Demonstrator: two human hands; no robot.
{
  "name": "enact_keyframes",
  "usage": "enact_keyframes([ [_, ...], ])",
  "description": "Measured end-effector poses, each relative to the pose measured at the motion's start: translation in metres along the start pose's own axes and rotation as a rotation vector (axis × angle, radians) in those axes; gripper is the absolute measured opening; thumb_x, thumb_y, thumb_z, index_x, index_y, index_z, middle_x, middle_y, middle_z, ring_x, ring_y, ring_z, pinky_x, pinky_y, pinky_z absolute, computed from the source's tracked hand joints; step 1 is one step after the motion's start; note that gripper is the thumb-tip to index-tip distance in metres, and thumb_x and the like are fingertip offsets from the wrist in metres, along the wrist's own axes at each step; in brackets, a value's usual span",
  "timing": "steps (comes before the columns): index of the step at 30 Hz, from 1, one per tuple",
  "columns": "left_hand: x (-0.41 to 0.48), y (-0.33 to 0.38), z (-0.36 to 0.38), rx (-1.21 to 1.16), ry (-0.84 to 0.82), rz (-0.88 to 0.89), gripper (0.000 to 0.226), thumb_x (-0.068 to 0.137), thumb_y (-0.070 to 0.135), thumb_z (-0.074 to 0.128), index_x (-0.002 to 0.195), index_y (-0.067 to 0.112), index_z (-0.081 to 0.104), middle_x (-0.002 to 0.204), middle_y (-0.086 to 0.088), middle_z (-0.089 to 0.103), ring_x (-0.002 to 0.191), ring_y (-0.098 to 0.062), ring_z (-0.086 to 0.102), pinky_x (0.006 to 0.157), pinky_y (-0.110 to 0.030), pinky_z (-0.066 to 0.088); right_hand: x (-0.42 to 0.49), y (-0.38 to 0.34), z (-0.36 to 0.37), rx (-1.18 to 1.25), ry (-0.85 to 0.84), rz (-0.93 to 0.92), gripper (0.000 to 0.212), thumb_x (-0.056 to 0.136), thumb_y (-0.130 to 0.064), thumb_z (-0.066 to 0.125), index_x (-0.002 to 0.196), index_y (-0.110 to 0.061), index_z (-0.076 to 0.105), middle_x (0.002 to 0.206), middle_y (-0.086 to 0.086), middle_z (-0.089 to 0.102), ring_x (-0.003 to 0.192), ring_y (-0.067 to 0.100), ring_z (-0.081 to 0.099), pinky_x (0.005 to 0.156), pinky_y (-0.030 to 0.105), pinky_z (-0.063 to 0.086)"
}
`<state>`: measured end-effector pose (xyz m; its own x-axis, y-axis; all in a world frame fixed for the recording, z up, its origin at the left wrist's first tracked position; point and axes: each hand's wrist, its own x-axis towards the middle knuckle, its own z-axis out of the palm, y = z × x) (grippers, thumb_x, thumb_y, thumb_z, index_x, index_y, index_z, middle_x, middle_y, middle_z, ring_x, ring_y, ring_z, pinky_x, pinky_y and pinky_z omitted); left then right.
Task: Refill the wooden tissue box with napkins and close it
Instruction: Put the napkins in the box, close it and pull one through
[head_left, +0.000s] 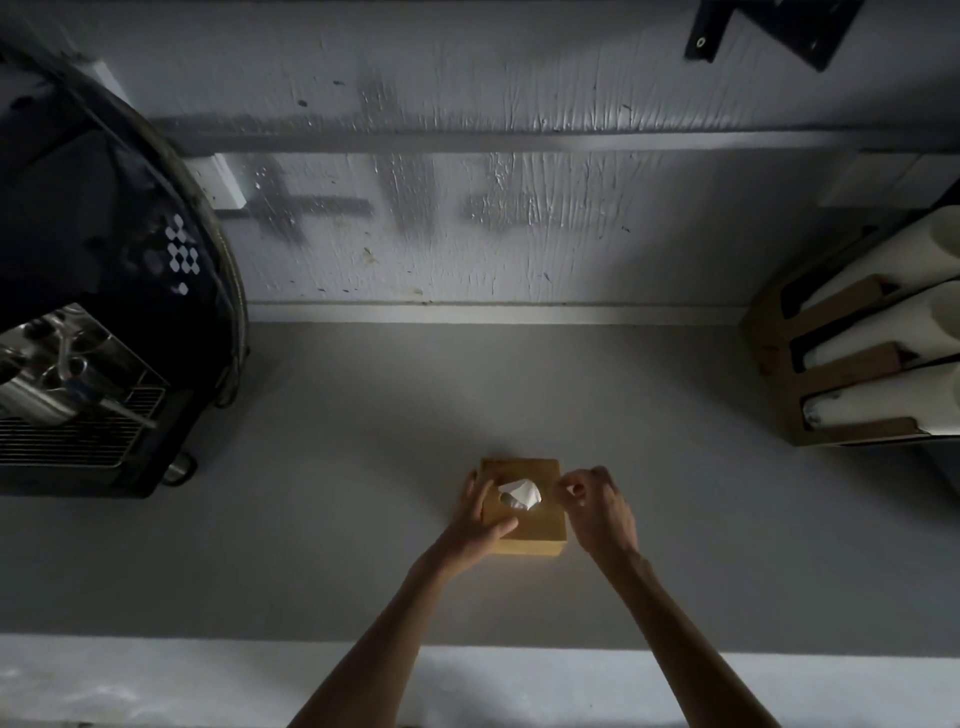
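- While seated at 6 o'clock on the grey surface (363, 467), wooden tissue box (535, 530) with lid on, white napkin (519, 493) poking up through the top opening.
- Left hand (480, 525) spread wide, flat against the box's 9 o'clock side and top, steadying, gripping nothing.
- Right hand (597, 509) at 3 o'clock, fingers curled narrow in a pinch just beside the napkin; whether holding anything, cannot tell.
- Likely final step: box seemingly refilled and closed, napkin tip being tidied.
- Next calls for checking the lid sits flush, then letting go.
- Espresso machine (104, 312) at 9 o'clock, cup holder (831, 353) at 3 o'clock, well apart.
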<state>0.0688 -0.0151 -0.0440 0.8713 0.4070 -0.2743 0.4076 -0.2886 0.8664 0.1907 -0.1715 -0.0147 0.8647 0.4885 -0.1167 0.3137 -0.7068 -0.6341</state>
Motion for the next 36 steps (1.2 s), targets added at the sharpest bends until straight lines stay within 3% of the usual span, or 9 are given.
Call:
enact_keyframes([
  [2,0.002,0.001,-0.004,0.094,0.058,0.074,0.053,0.082,0.03,0.066,0.132,0.024,0.048,0.152,-0.008,0.023,0.139,-0.01,0.019,0.105,-0.019,0.019,-0.009,0.003,0.011,-0.036,-0.039,-0.034,0.039,0.08,-0.056,0.064,0.101,-0.024,0.062,0.105,0.0,0.058,0.088,0.021,0.063,0.069,0.037,0.055],
  [5,0.012,0.002,-0.011,0.254,0.107,0.118,0.055,0.083,0.049,0.06,0.127,0.018,0.052,0.154,-0.01,0.028,0.145,-0.018,0.023,0.111,-0.034,0.033,-0.016,-0.004,0.025,-0.149,-0.043,-0.056,0.052,0.075,-0.066,0.059,0.108,-0.026,0.054,0.106,-0.003,0.052,0.096,0.018,0.054,0.071,0.037,0.052],
  [10,0.02,0.009,-0.013,0.413,0.173,0.177,0.024,0.087,0.009,0.062,0.111,0.005,0.06,0.138,-0.013,0.049,0.127,-0.027,0.05,0.099,-0.035,0.046,-0.02,-0.012,0.037,-0.167,0.042,-0.035,0.026,0.085,-0.05,0.055,0.1,-0.029,0.055,0.104,-0.002,0.053,0.1,0.02,0.049,0.067,0.035,0.052],
  [16,0.015,0.009,-0.008,0.354,0.222,0.23,0.017,0.088,0.002,0.056,0.103,0.005,0.061,0.113,-0.013,0.057,0.102,-0.026,0.06,0.085,-0.027,0.047,-0.023,-0.008,0.037,-0.035,0.082,-0.045,0.013,0.087,-0.037,0.059,0.094,-0.026,0.059,0.101,0.0,0.056,0.093,0.021,0.054,0.067,0.039,0.053],
  [21,0.011,0.01,-0.005,0.297,0.24,0.242,0.015,0.086,0.008,0.048,0.097,0.005,0.058,0.106,-0.013,0.057,0.096,-0.026,0.059,0.085,-0.042,0.051,-0.025,-0.008,0.036,-0.011,0.083,-0.029,0.011,0.087,-0.034,0.061,0.092,-0.024,0.06,0.102,0.0,0.057,0.085,0.022,0.059,0.066,0.04,0.054],
  [27,-0.004,-0.004,-0.003,0.335,0.219,0.353,0.016,0.091,0.012,0.049,0.1,0.003,0.058,0.132,-0.012,0.052,0.119,-0.023,0.054,0.098,-0.029,0.047,-0.032,-0.004,0.035,0.017,0.088,-0.035,0.008,0.092,-0.03,0.054,0.09,-0.023,0.058,0.1,0.001,0.056,0.068,0.023,0.062,0.058,0.04,0.055],
  [31,-0.009,-0.008,-0.007,0.363,0.256,0.423,0.014,0.093,0.015,0.052,0.099,0.003,0.057,0.138,-0.013,0.051,0.122,-0.025,0.055,0.095,-0.032,0.05,-0.031,-0.004,0.033,-0.002,0.089,-0.054,0.011,0.093,-0.031,0.054,0.088,-0.021,0.056,0.099,0.001,0.055,0.065,0.024,0.062,0.056,0.042,0.055],
  [36,-0.017,-0.006,-0.003,0.435,0.291,0.442,0.02,0.096,0.016,0.05,0.114,0.008,0.056,0.145,-0.011,0.047,0.116,-0.026,0.062,0.085,-0.031,0.055,-0.036,-0.006,0.032,-0.012,0.113,-0.078,0.009,0.093,-0.026,0.056,0.098,-0.02,0.052,0.105,0.003,0.054,0.061,0.018,0.059,0.051,0.035,0.055],
])
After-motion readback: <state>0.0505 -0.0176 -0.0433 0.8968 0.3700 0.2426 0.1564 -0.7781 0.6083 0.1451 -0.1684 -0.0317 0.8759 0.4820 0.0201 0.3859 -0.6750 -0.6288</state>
